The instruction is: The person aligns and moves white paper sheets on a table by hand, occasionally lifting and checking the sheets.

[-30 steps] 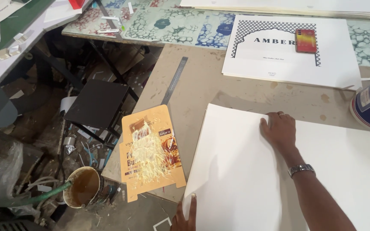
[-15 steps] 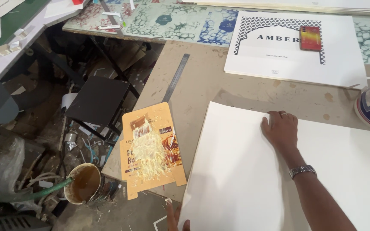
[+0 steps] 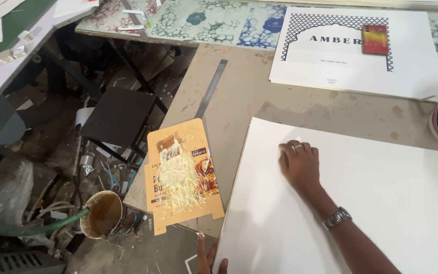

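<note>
- Head view: the right hand (image 3: 299, 163) lies knuckles-up on the large white sheet (image 3: 381, 203), fingers curled loosely and pressing the paper, gripping nothing. A ring and a wristwatch (image 3: 336, 218) show on that arm.
- The left hand (image 3: 210, 255) shows only as fingertips at the sheet's near left corner, touching its edge; whether it pinches the paper I cannot tell.
- The sheet covers the near right part of the worktable (image 3: 239, 96), its left edge close to the table's left edge.
- To smooth it well, I judge the pressure should stay flat and even, with that corner held steady.
- Just left, the glue-smeared orange carton (image 3: 183, 175) overhangs the table edge, so there is little room on that side.
- Bare room lies toward the far edge, before the printed board (image 3: 356, 56); a metal ruler (image 3: 211, 87) lies at the left edge.
</note>
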